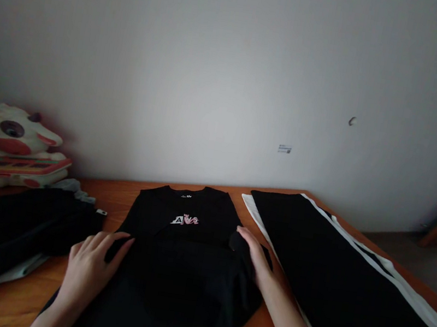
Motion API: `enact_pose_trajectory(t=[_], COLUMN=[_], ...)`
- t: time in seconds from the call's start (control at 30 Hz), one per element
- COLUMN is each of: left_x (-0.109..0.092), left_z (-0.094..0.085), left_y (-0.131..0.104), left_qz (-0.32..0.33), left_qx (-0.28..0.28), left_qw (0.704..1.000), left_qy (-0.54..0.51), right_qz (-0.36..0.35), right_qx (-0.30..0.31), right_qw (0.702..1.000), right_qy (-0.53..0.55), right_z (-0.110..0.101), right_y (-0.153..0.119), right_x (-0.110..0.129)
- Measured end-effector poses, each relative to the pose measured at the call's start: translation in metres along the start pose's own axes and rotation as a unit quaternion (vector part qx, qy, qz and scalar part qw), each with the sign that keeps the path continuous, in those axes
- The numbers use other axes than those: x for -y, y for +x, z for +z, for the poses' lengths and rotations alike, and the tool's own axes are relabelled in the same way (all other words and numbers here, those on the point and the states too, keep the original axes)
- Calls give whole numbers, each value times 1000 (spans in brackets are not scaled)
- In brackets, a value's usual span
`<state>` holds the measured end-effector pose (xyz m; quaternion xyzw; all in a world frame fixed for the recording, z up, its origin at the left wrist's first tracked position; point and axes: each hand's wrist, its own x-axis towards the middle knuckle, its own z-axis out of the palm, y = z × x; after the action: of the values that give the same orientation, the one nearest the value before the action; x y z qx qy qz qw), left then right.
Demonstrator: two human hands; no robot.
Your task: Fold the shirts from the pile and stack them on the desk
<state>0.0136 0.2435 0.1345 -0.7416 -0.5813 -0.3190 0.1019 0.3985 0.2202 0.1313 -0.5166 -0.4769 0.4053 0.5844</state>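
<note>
A black T-shirt (178,284) lies in front of me on the wooden table, collar toward the wall. A small white and pink print shows on its chest. My left hand (93,260) is at the shirt's left edge, thumb and index finger closed on the cloth. On the other side my right hand (252,249) grips the shirt's right edge, where the fabric is bunched and slightly raised. Its fingers are partly hidden by the cloth. A fold runs across the shirt between both hands.
Flat black and white garments (322,263) are stacked on the right. A heap of dark clothes (26,227) lies at the left, in front of a cow-shaped toy (17,148) with a keyboard. The wooden table (110,190) meets a pale wall (216,74) behind.
</note>
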Motion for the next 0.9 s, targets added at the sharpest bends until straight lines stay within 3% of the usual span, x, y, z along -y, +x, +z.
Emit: enact_pose_trajectory(t=[0.1,0.33,0.43,0.5,0.63,0.73,0.9], left_x=[5,13,15,14,5,0,5], left_z=[5,-1,0,-1,-9,-16,-17], left_y=[4,1,2,2,-2,-6,-3], left_qz=[-56,-65,-19,26,110,85,10], left_qx=[116,125,86,27,-80,-106,-126], left_qw=[991,990,996,998,983,985,992], left_qy=[42,26,-11,-56,-121,-105,-18], right_qz=[14,-96,-110,-88,-65,-49,-10], right_qx=[21,93,86,71,67,67,-19], right_qw=[996,963,935,919,921,939,990], right_qy=[-83,-232,-327,-378,-378,-334,-137], right_z=[5,10,9,8,5,3,-5], right_y=[-4,-17,-20,-21,-20,-15,-2], right_x=[-6,-17,-15,-12,-11,-9,-10])
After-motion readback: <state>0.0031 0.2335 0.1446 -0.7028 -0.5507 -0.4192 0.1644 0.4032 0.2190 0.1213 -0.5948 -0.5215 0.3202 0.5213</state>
